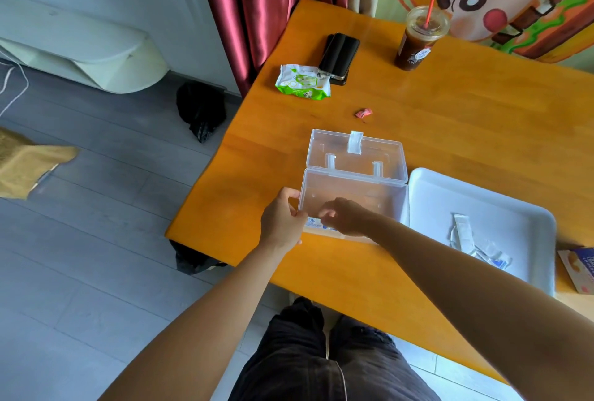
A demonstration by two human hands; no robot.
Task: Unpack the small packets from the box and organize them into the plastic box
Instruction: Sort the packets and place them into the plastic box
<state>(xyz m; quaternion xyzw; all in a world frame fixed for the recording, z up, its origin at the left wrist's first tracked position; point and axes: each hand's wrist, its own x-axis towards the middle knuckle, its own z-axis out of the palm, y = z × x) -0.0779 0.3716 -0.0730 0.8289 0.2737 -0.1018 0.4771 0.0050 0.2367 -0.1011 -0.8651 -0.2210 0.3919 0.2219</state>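
A clear plastic box [360,190] lies on the orange table with its lid [353,151] swung open behind it. My left hand [281,222] grips the box's near left corner. Inside the box's front edge, my right hand [345,217] pinches small white and blue packets [314,223]. To the right, a white tray [482,204] holds a few more small packets [472,240]. A printed cardboard box [578,268] shows at the right edge.
Behind the plastic box lie a pink wrapper scrap [363,113], a green wipes pack [302,82], stacked phones [339,55] and an iced drink cup with a straw [418,40]. The table edge [205,169] runs close on the left.
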